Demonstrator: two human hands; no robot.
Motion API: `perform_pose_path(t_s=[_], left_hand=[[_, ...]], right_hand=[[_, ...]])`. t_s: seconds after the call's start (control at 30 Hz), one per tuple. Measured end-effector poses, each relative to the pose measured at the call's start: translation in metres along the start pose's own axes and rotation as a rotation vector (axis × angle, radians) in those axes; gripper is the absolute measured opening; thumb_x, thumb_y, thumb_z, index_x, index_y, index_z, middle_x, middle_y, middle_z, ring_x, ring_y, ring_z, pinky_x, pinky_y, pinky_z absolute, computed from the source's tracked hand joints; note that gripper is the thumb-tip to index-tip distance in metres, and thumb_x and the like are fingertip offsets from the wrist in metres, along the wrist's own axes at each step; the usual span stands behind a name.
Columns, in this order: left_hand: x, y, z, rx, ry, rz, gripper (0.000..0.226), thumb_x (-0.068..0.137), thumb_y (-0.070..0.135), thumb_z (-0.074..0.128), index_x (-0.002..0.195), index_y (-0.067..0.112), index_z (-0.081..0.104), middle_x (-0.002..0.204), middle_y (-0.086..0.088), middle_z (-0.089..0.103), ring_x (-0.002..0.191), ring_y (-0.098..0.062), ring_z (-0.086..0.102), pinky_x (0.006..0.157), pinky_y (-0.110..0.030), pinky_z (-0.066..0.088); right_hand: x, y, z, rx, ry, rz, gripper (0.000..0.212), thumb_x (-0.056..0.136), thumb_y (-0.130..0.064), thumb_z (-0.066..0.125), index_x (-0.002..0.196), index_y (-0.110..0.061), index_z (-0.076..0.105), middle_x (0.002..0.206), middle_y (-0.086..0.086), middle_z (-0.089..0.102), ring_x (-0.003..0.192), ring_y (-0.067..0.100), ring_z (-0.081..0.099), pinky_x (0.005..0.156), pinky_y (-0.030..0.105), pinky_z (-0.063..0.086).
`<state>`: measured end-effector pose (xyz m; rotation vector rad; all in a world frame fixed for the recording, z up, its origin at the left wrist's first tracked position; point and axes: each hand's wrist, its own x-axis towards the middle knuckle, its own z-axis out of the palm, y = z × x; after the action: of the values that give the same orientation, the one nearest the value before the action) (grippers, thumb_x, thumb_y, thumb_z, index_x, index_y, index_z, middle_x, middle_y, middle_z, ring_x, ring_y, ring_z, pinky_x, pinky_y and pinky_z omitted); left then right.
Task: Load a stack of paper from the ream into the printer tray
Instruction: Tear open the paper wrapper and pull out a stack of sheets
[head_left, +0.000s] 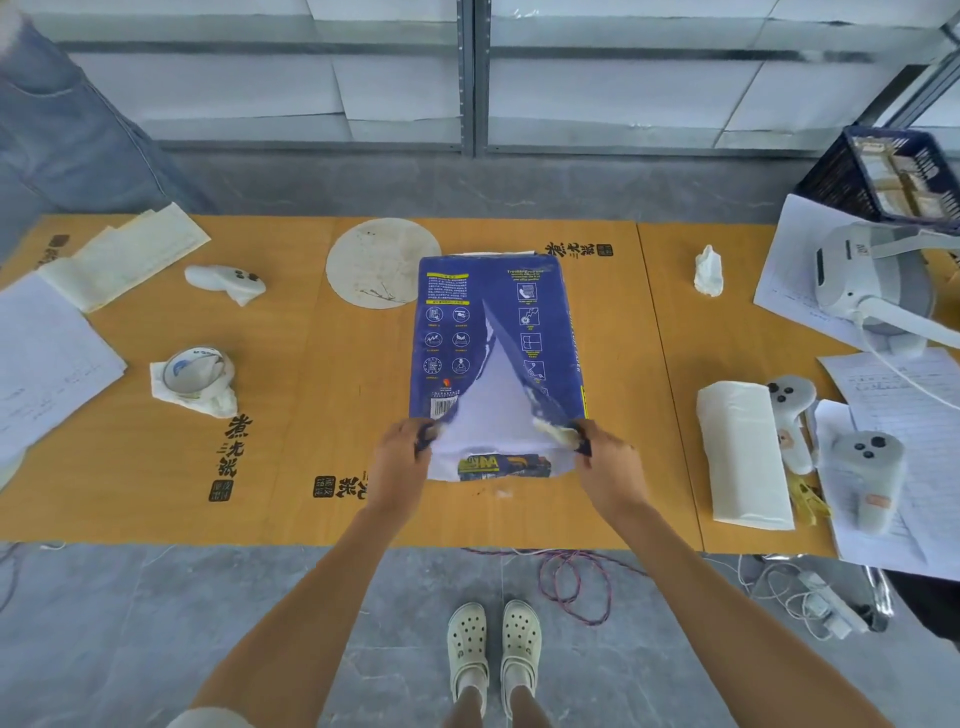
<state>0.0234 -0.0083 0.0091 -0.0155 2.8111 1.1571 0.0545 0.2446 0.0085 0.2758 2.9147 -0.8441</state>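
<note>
A ream of paper in a blue wrapper (447, 332) lies flat in the middle of the orange table (322, 395). The wrapper is torn open in a long wedge from its near end, and white paper (496, 405) shows through the gap. My left hand (400, 457) pinches the torn wrapper edge at the near left corner. My right hand (608, 457) pinches the torn edge at the near right corner. The two edges are pulled apart. No printer or printer tray is in view.
A round white disc (374, 260) lies just behind the ream. Left: a bowl on tissue (195, 371), a white controller (223, 278), loose sheets. Right: a paper roll (743, 452), two controllers (862, 467), a white headset (872, 280), a dark crate (852, 182). Cables trail on the floor.
</note>
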Motion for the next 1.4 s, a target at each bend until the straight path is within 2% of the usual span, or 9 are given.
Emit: perform_pose_path(t_s=[0.07,0.17,0.37,0.5,0.67,1.0,1.1,1.23,1.4], left_hand=[[0.007,-0.003,-0.005,-0.092,0.076,-0.115,0.015,0.087,0.002,0.049,0.084,0.005,0.062,0.063,-0.006,0.052,0.052,-0.015,0.038,0.048,-0.025,0.025],[0.017,-0.008,-0.012,-0.194,0.180,-0.256,0.034,0.082,0.002,0.054,0.055,0.017,0.040,0.049,-0.002,0.035,0.048,-0.015,0.026,0.048,-0.028,0.017],[0.031,-0.018,-0.017,-0.248,0.255,-0.445,0.039,0.077,0.005,0.062,0.051,0.022,0.038,0.047,0.002,0.039,0.045,-0.014,0.030,0.044,-0.023,0.020],[0.037,-0.026,-0.015,-0.285,0.256,-0.553,0.020,0.075,0.008,0.064,0.062,0.013,0.050,0.053,0.000,0.045,0.048,-0.016,0.036,0.043,-0.023,0.025],[0.044,-0.033,-0.013,-0.277,0.236,-0.588,0.011,0.075,0.007,0.067,0.085,0.004,0.063,0.073,-0.009,0.062,0.065,-0.024,0.052,0.046,-0.023,0.035],[0.045,-0.019,-0.012,-0.209,0.281,-0.422,0.048,0.064,0.001,0.069,0.107,0.010,0.048,0.089,0.000,0.053,0.076,-0.023,0.053,0.052,-0.027,0.035],[0.047,-0.015,-0.013,-0.085,0.329,-0.267,0.046,0.059,-0.010,0.063,0.101,0.005,0.052,0.099,-0.006,0.045,0.086,-0.024,0.044,0.065,-0.023,0.029],[0.048,-0.011,-0.014,0.106,0.082,-0.069,0.025,0.069,-0.014,0.050,0.078,0.004,0.064,0.085,-0.009,0.060,0.078,-0.026,0.056,0.061,-0.025,0.034],[0.037,-0.008,-0.017,0.079,-0.103,-0.132,0.022,0.075,0.000,0.055,0.080,0.014,0.071,0.076,-0.003,0.067,0.070,-0.020,0.060,0.060,-0.024,0.043]], right_hand=[[0.007,0.003,-0.005,0.150,0.077,0.121,0.014,0.088,-0.004,0.052,0.080,-0.010,0.063,0.055,0.001,0.054,0.052,0.025,0.049,0.043,0.027,0.029],[0.019,0.010,-0.012,0.319,0.211,0.311,0.049,0.085,-0.010,0.061,0.047,-0.019,0.032,0.043,-0.005,0.030,0.043,0.012,0.026,0.043,0.026,0.016],[0.031,0.026,-0.011,0.556,0.215,0.622,0.031,0.080,-0.016,0.068,0.069,0.011,0.061,0.072,0.030,0.065,0.058,0.033,0.053,0.055,0.034,0.045],[0.039,0.030,-0.008,0.588,0.193,0.715,0.022,0.079,-0.014,0.067,0.073,0.007,0.066,0.084,0.027,0.069,0.074,0.040,0.067,0.074,0.058,0.056],[0.046,0.033,-0.006,0.570,0.145,0.751,0.013,0.080,-0.016,0.071,0.071,-0.010,0.063,0.090,0.017,0.071,0.080,0.033,0.069,0.074,0.044,0.060],[0.046,0.016,-0.013,0.098,0.161,0.516,0.040,0.071,-0.024,0.076,0.097,-0.008,0.051,0.090,0.007,0.058,0.075,0.022,0.056,0.054,0.026,0.046],[0.045,0.008,-0.016,-0.038,0.112,0.311,0.020,0.078,-0.009,0.067,0.091,-0.006,0.053,0.093,0.009,0.057,0.073,0.022,0.052,0.056,0.029,0.044],[0.044,-0.002,-0.020,-0.136,-0.004,0.160,0.005,0.083,-0.004,0.058,0.082,-0.006,0.063,0.092,0.010,0.063,0.068,0.022,0.051,0.056,0.027,0.038],[0.032,-0.009,-0.025,-0.117,-0.068,0.121,0.008,0.082,-0.008,0.057,0.086,-0.010,0.064,0.090,0.005,0.067,0.077,0.026,0.060,0.060,0.026,0.044]])
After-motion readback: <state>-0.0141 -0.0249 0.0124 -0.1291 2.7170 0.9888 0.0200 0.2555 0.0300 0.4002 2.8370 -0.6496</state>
